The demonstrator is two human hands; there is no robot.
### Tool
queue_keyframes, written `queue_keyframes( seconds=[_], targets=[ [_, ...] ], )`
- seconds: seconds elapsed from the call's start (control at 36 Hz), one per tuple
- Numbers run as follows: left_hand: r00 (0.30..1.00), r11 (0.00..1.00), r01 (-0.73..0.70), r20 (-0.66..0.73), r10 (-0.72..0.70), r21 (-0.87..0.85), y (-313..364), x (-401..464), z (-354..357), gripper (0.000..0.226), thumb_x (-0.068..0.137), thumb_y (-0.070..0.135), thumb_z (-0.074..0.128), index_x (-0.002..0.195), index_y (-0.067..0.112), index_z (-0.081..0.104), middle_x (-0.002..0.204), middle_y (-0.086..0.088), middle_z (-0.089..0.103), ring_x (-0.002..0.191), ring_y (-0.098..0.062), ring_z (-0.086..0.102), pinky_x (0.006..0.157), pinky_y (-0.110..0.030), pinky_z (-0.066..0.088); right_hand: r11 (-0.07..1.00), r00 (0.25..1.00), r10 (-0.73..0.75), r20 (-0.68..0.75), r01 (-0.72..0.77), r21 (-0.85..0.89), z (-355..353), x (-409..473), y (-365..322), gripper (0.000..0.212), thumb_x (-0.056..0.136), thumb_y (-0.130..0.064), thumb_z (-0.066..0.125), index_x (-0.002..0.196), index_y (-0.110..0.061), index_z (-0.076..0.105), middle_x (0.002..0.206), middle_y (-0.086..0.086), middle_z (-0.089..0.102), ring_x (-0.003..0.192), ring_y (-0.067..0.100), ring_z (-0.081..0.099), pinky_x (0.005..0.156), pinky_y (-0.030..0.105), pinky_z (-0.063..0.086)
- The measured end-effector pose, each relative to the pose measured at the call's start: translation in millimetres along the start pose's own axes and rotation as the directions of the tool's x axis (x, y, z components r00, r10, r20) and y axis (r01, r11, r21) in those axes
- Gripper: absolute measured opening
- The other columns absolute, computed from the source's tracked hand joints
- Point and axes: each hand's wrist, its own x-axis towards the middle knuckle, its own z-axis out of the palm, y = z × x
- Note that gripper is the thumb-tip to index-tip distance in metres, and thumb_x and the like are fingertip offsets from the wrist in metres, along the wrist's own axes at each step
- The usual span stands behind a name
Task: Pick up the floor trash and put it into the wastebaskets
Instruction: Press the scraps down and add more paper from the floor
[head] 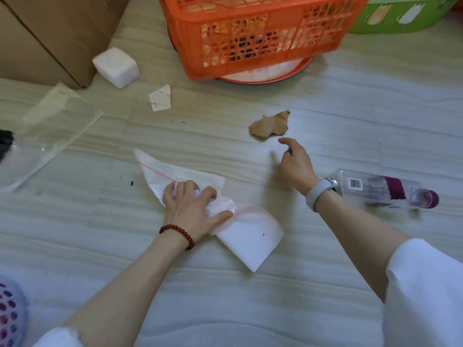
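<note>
Floor [325, 284], pale tile, trash scattered.

Left hand [194, 206]: down on white plastic bag [250, 236] with red seal strip, fingers curled and bunching the film at its middle. Bag not yet off the floor; both ends spread flat.

Right hand [297, 162]: hanging just above floor, fingers loosely bent, holding nothing. Just beside torn brown cardboard scrap [271, 125], apart from it, no contact.

Left to collect, as seen:
- clear plastic bottle [385, 190], purple label and cap, lying on its side just right of right wrist
- brown scrap, centre
- small folded paper piece [161, 98], farther off, left of centre
- white foam block [116, 66], against large cardboard box [47, 33]
- clear plastic sheet [50, 126], far left, flat

Receptacles: orange lattice basket [250, 33] at top, some items visible through the mesh, contents not identifiable. Green bin [400, 18] top right, inside hidden. Perforated lilac basket [11, 316] at bottom left corner, mostly cut off.

Judgement: early to middle stage. Something apparently already in orange basket; at least six pieces on floor. Step in hand: gather the white bag, likely brown scrap next for the free hand. Bag film slippery and springy; could unfurl if the bunch is loose.
</note>
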Motion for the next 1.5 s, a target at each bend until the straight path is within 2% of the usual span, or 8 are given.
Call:
queue_keyframes(
  seconds=[0.14, 0.28, 0.5, 0.75, 0.94, 1.06, 1.31, 1.5],
  targets=[
    [0.997, 0.997, 0.039, -0.067, -0.034, 0.071, -3, 2, 18, 0.088, 0.052, 0.085, 0.033, 0.127, 0.039, 0.036, 0.153, -0.012, 0.005, 0.142, -0.027, -0.010, 0.104, -0.044, -0.025, 0.981, 0.999, -0.032, -0.031, 0.026, -0.194, 9, 31, -12, 0.053, 0.093, -0.043, 0.039, 0.135, -0.012, 0.030, 0.109, 0.009, 0.040, 0.090, 0.029, 0.047, 0.076, 0.035, 0.037],
    [0.997, 0.994, 0.065, 0.029, -0.067, 0.088, -4, 5, 20, 0.109, 0.050, 0.089, 0.017, 0.142, 0.040, -0.013, 0.153, -0.009, -0.022, 0.139, -0.029, -0.025, 0.109, -0.053, -0.017, 0.955, 0.998, 0.059, 0.006, -0.055, -0.291, 18, 50, -16, 0.099, 0.082, -0.060, 0.049, 0.146, -0.018, -0.012, 0.135, 0.017, 0.037, 0.110, 0.038, 0.050, 0.079, 0.038, 0.036],
    [0.998, 1.000, -0.008, -0.070, 0.009, 0.014, -6, 6, 22, 0.098, 0.062, 0.080, 0.023, 0.142, 0.024, 0.032, 0.154, -0.006, 0.017, 0.142, -0.022, -0.004, 0.108, -0.043, -0.015, 0.817, 0.995, 0.016, -0.097, -0.068, -0.572, 31, 49, -29, 0.055, 0.096, -0.037, 0.039, 0.137, -0.001, 0.030, 0.128, 0.019, 0.046, 0.105, 0.039, 0.055, 0.074, 0.038, 0.036],
    [0.930, 0.985, -0.152, -0.349, 0.114, -0.083, 0, 5, 30, 0.035, 0.078, 0.039, 0.049, 0.081, 0.005, 0.059, 0.087, -0.013, 0.056, 0.093, -0.024, 0.039, 0.090, -0.038, 0.030, 0.927, 0.998, -0.061, -0.012, 0.052, -0.370, 18, -15, 0, 0.006, 0.088, -0.022, 0.043, 0.084, -0.019, 0.046, 0.089, 0.006, 0.054, 0.079, 0.031, 0.052, 0.064, 0.030, 0.033],
    [0.983, 0.924, -0.122, -0.176, 0.061, -0.361, 12, -20, 22, 0.039, 0.066, -0.012, 0.055, 0.083, 0.022, 0.046, 0.096, -0.011, 0.052, 0.088, -0.027, 0.049, 0.067, -0.027, 0.042, 0.922, 1.000, 0.026, -0.009, -0.027, -0.387, 2, -88, 33, 0.011, 0.086, -0.027, 0.045, 0.079, -0.019, 0.044, 0.087, 0.004, 0.052, 0.078, 0.031, 0.052, 0.062, 0.031, 0.034],
    [0.992, 0.949, -0.023, -0.127, -0.018, -0.314, 4, -32, -5, 0.029, 0.081, -0.008, 0.053, 0.108, 0.000, 0.058, 0.134, -0.018, 0.042, 0.120, -0.030, 0.045, 0.091, -0.026, 0.034, 0.947, 0.995, 0.095, 0.033, -0.080, -0.311, -7, -120, 35, 0.020, 0.086, -0.031, 0.048, 0.075, -0.015, 0.043, 0.075, 0.003, 0.050, 0.072, 0.028, 0.049, 0.052, 0.029, 0.028],
    [0.968, 0.956, -0.079, -0.252, 0.005, -0.284, -22, -61, -119, 0.043, 0.074, 0.013, 0.035, 0.104, 0.020, 0.065, 0.098, -0.010, 0.063, 0.087, -0.031, 0.060, 0.073, -0.035, 0.048, 0.886, 0.953, -0.001, 0.304, 0.142, -0.442, 5, -151, -43, 0.062, 0.086, -0.060, 0.043, 0.130, -0.016, 0.043, 0.123, 0.004, 0.058, 0.102, 0.027, 0.058, 0.073, 0.034, 0.044],
    [0.941, 0.970, -0.064, -0.339, -0.021, -0.236, -38, -108, -230, 0.051, 0.070, 0.025, 0.029, 0.101, 0.015, 0.069, 0.100, -0.011, 0.059, 0.091, -0.032, 0.055, 0.077, -0.039, 0.047, 0.929, 0.957, -0.179, 0.228, 0.241, -0.280, 28, -164, -146, 0.041, 0.096, -0.030, 0.039, 0.069, -0.002, 0.054, 0.074, 0.016, 0.064, 0.076, 0.034, 0.059, 0.065, 0.033, 0.043]
  ],
)
